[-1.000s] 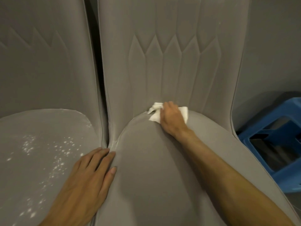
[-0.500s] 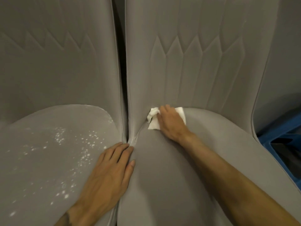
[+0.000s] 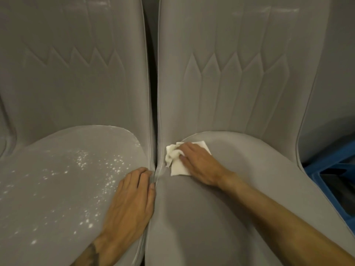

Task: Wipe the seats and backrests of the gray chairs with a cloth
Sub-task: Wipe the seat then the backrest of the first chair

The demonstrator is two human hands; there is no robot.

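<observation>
Two gray chairs stand side by side. The right chair's seat (image 3: 240, 189) looks plain and unspotted. White specks (image 3: 84, 162) are scattered over the left chair's seat (image 3: 48, 189). My right hand (image 3: 199, 162) lies with straight fingers on a white cloth (image 3: 177, 164), pressing it onto the back left corner of the right seat, close to the backrest (image 3: 230, 83). The cloth is bunched at its left end. My left hand (image 3: 132, 200) rests flat on the right edge of the left seat, fingertips at the gap between the two chairs.
The left chair's backrest (image 3: 73, 73) rises behind its speckled seat. A blue plastic crate (image 3: 326, 164) sits on the floor to the right of the right chair. A narrow dark gap (image 3: 152, 73) separates the chairs.
My right hand has slid the cloth leftward along the back of the right seat into its left corner. The view has shifted left; my left hand stays on the left seat's edge.
</observation>
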